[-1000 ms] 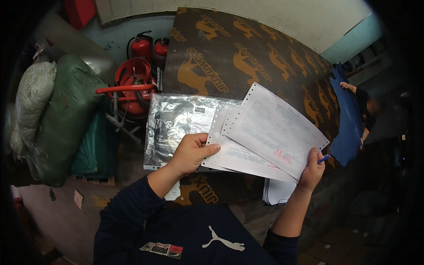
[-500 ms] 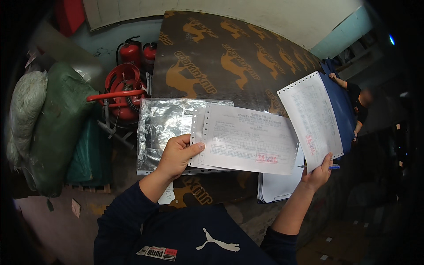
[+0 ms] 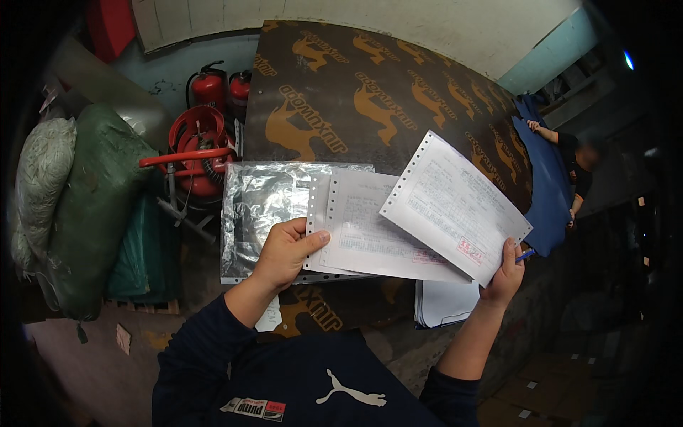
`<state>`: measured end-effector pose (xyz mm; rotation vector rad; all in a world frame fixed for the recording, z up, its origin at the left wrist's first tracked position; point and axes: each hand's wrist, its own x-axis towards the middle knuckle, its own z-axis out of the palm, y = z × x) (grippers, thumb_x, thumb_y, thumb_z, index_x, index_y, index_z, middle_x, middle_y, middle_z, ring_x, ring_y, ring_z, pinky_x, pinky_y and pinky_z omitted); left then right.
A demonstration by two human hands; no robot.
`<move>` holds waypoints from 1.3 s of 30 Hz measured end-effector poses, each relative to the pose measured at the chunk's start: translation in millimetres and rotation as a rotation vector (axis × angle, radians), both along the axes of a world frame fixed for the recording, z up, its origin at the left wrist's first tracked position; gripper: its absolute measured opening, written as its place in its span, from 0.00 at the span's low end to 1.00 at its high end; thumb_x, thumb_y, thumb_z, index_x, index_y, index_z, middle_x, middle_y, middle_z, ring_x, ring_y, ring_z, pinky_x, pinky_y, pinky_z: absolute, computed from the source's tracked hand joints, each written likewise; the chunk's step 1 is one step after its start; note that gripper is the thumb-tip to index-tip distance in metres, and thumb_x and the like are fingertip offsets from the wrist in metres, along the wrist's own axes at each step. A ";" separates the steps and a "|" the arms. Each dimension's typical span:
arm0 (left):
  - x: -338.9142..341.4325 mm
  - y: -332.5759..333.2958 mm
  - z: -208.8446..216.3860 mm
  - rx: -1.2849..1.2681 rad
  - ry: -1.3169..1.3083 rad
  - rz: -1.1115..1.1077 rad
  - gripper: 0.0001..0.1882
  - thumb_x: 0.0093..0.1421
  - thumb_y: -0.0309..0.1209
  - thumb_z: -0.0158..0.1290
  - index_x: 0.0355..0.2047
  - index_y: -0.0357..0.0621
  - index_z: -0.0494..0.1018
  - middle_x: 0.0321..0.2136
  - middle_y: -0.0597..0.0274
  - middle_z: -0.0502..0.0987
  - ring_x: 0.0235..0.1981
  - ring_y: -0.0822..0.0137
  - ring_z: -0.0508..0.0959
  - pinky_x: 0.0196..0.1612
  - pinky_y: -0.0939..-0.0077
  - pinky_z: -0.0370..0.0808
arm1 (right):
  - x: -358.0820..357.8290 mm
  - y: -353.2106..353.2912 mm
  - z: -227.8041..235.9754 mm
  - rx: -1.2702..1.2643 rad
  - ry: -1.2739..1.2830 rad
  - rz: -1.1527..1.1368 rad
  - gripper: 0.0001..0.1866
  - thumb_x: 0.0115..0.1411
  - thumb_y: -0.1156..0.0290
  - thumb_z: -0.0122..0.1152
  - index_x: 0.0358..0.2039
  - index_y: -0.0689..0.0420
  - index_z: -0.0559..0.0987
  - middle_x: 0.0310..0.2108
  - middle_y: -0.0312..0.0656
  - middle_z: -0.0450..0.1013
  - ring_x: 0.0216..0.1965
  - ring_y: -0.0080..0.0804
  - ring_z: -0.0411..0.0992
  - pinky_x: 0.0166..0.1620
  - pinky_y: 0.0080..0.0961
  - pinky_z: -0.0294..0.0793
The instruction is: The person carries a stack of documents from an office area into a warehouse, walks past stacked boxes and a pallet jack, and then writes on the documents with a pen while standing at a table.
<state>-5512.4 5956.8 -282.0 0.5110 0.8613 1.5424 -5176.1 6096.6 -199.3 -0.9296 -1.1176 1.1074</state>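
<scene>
My left hand [image 3: 283, 257] pinches the left edge of several overlapping paper forms [image 3: 359, 220], thumb on top. They have punched edge strips and a red stamp. At the right, my right hand [image 3: 504, 276] grips one separate paper form [image 3: 459, 206] by its lower right corner. That sheet is tilted and overlaps the right part of the other forms. A blue pen [image 3: 525, 255] also sits in my right hand, its end sticking out past the fingers. Beneath the forms, a clear plastic sleeve [image 3: 260, 206] lies on the dark patterned board [image 3: 338, 107].
Red fire extinguishers [image 3: 208, 89] and a red wheeled unit [image 3: 198, 153] stand left of the board. Green and white sacks [image 3: 99, 213] lean at far left. A clipboard with papers [image 3: 445, 302] lies at the near edge. Another person [image 3: 575, 160] handles blue sheeting [image 3: 544, 206] at right.
My right hand has swung its form down and left, from nearly upright to lying across the other forms. My left hand has kept its place and hold. The co-worker's blue sheeting shows more.
</scene>
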 end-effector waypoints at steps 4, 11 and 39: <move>0.9 0.5 -1.0 -0.003 0.010 -0.017 0.12 0.62 0.23 0.54 0.44 0.26 0.74 0.37 0.52 0.80 0.35 0.70 0.80 0.42 0.78 0.79 | -8.0 -1.3 -7.1 -0.067 -0.102 0.049 0.11 0.66 0.70 0.55 0.41 0.67 0.76 0.36 0.40 0.76 0.34 0.21 0.74 0.39 0.18 0.74; 2.6 0.8 -4.2 -0.038 0.022 -0.007 0.13 0.62 0.23 0.54 0.44 0.26 0.74 0.37 0.52 0.80 0.35 0.70 0.80 0.42 0.78 0.79 | -24.5 -6.3 -11.8 -0.164 -0.159 0.145 0.15 0.66 0.68 0.56 0.44 0.70 0.77 0.37 0.45 0.78 0.34 0.25 0.76 0.39 0.19 0.76; -4.3 -13.7 2.0 -0.244 0.896 0.066 0.13 0.62 0.27 0.49 0.42 0.29 0.73 0.24 0.54 0.79 0.19 0.73 0.77 0.17 0.79 0.72 | -5.8 23.3 0.1 -0.071 -0.116 -0.203 0.37 0.68 0.41 0.40 0.43 0.70 0.74 0.27 0.47 0.76 0.23 0.30 0.76 0.29 0.24 0.79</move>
